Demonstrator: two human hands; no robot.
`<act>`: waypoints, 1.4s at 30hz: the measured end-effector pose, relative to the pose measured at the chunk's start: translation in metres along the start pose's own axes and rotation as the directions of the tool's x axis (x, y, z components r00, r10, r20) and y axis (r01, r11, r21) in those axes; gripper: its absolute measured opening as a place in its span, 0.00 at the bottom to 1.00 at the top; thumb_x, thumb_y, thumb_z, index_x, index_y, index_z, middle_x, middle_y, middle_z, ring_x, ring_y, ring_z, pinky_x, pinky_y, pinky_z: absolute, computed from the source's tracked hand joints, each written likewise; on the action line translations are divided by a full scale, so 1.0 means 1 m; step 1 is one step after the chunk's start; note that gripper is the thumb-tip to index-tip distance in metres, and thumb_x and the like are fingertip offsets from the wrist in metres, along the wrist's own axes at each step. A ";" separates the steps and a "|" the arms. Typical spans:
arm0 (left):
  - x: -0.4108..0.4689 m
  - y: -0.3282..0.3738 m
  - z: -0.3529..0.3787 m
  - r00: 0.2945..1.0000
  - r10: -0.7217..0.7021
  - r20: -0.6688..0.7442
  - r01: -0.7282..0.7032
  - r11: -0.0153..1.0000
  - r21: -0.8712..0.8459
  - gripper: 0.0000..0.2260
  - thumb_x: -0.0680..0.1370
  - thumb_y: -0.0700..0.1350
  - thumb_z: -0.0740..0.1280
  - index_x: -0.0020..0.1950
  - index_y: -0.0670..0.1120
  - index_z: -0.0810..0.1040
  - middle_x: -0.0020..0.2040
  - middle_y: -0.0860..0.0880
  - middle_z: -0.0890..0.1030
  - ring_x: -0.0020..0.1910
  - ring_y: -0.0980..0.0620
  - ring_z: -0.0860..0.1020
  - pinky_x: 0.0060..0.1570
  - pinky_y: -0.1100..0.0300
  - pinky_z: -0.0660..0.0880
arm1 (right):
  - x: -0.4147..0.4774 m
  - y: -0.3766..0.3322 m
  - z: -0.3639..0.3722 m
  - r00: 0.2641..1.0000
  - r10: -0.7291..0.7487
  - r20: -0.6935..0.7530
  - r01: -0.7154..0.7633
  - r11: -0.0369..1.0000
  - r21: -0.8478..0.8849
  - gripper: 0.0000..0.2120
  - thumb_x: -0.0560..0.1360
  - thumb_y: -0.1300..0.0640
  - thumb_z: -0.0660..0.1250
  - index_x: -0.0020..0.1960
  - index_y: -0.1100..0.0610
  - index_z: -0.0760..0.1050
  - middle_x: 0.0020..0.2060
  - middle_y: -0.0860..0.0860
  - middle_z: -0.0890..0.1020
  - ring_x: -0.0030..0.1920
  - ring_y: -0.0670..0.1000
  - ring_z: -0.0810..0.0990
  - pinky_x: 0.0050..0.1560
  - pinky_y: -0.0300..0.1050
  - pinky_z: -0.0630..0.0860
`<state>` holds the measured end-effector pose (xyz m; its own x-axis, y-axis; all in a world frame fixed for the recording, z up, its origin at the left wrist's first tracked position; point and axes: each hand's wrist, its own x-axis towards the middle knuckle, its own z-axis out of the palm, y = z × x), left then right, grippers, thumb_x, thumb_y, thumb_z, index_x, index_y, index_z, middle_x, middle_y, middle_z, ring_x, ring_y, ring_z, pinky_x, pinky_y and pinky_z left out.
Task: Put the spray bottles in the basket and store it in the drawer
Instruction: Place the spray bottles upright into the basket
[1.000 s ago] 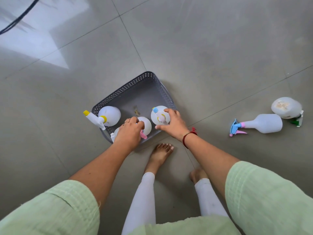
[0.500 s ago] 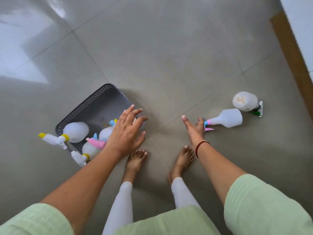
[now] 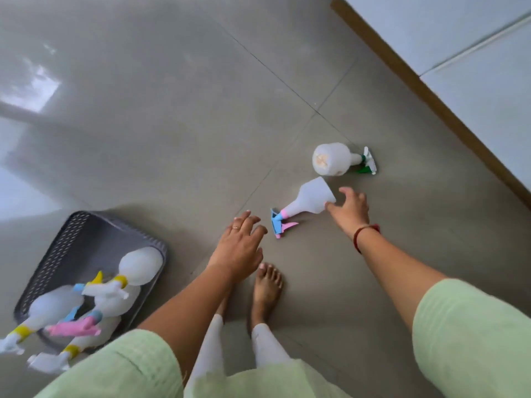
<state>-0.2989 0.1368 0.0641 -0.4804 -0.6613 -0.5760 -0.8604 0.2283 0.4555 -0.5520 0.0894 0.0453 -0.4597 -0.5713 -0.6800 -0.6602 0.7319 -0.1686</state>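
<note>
The right hand [image 3: 352, 209] is at the base of the blue-pink bottle [image 3: 311, 199], which lies on the floor [image 3: 172, 124]; one fingertip touches its base and the other fingers are spread loosely. The green bottle [image 3: 333, 159] lies just beyond. The left hand [image 3: 240, 248] hovers flat with straight fingers above bare feet [image 3: 265, 285]. At lower left, the basket [image 3: 86, 245] holds several blurred bottles [image 3: 115, 294].

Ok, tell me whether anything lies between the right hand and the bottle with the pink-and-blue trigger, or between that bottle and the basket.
Nothing visible separates the right hand from the bottle; the hand is at its base. Toward the basket, only the left hand crosses the line, above the floor.
</note>
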 end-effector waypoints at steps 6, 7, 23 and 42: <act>0.070 -0.010 0.065 0.978 0.141 0.151 -0.176 0.950 0.258 0.24 0.76 0.38 0.58 0.72 0.47 0.62 0.76 0.43 0.60 0.78 0.44 0.52 0.74 0.48 0.51 | 0.064 0.029 0.015 0.998 0.039 0.050 -0.046 0.989 0.143 0.29 0.71 0.51 0.70 0.69 0.55 0.66 0.68 0.59 0.66 0.64 0.59 0.72 0.63 0.47 0.69; 0.076 -0.014 0.074 0.974 0.155 0.166 -0.197 0.939 0.280 0.25 0.75 0.37 0.57 0.72 0.47 0.61 0.75 0.43 0.60 0.77 0.43 0.54 0.74 0.48 0.52 | 0.067 0.033 0.023 0.995 0.073 0.070 -0.086 0.977 0.196 0.31 0.71 0.50 0.70 0.70 0.56 0.65 0.68 0.59 0.65 0.64 0.58 0.72 0.62 0.45 0.70; 0.121 -0.023 0.121 0.983 0.011 0.185 -0.065 0.955 0.288 0.30 0.74 0.34 0.62 0.74 0.49 0.57 0.72 0.39 0.59 0.61 0.40 0.72 0.56 0.51 0.71 | 0.070 0.025 0.087 0.991 0.024 0.128 -0.113 0.657 0.746 0.20 0.72 0.51 0.70 0.62 0.51 0.68 0.60 0.52 0.79 0.59 0.53 0.79 0.63 0.55 0.75; -0.065 -0.086 -0.054 0.919 -0.293 -0.262 0.208 0.929 -0.306 0.14 0.77 0.46 0.60 0.61 0.44 0.70 0.50 0.39 0.75 0.48 0.36 0.76 0.44 0.48 0.70 | -0.069 -0.161 0.101 0.782 -0.071 0.619 -0.240 0.883 0.404 0.22 0.75 0.42 0.63 0.65 0.51 0.67 0.54 0.53 0.72 0.48 0.53 0.76 0.45 0.45 0.74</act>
<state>-0.1848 0.1218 0.0990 -0.1453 -0.8624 -0.4849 -0.8473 -0.1446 0.5110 -0.3539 0.0484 0.0478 0.0551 -0.2681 -0.9618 -0.2328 0.9333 -0.2735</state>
